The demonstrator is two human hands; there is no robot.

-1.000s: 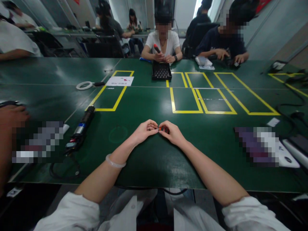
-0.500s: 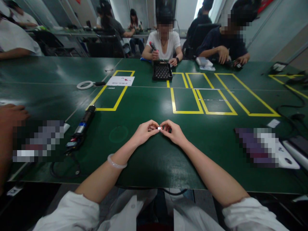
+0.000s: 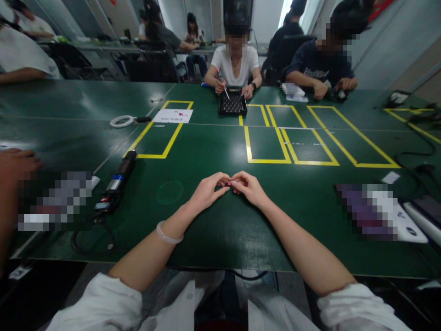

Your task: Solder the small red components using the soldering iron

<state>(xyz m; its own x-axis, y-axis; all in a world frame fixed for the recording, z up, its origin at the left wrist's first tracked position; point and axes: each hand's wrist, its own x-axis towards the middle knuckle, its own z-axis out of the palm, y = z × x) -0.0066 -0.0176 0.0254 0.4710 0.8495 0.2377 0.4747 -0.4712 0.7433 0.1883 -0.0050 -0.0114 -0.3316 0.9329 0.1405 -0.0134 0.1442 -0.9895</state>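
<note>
My left hand point(image 3: 210, 189) and my right hand point(image 3: 250, 188) meet just above the green table, fingertips touching. Between them is a tiny red piece point(image 3: 229, 184), mostly covered by my fingers and too small to tell its kind. My right thumb and fingers pinch it, and the left fingers and thumb close in on its other side. A pale bangle point(image 3: 169, 233) circles my left wrist.
A black cylindrical tool point(image 3: 115, 184) with a cord lies to my left. Yellow tape frames point(image 3: 269, 161) mark the green table point(image 3: 210, 151). Across it, a person works with a screwdriver in a black tray point(image 3: 233, 111). A white card point(image 3: 172, 116) lies left of that tray.
My fingers have shifted around the small piece; its bright white face no longer shows, only red. Across the table, the person's screwdriver has tipped down into the black tray.
</note>
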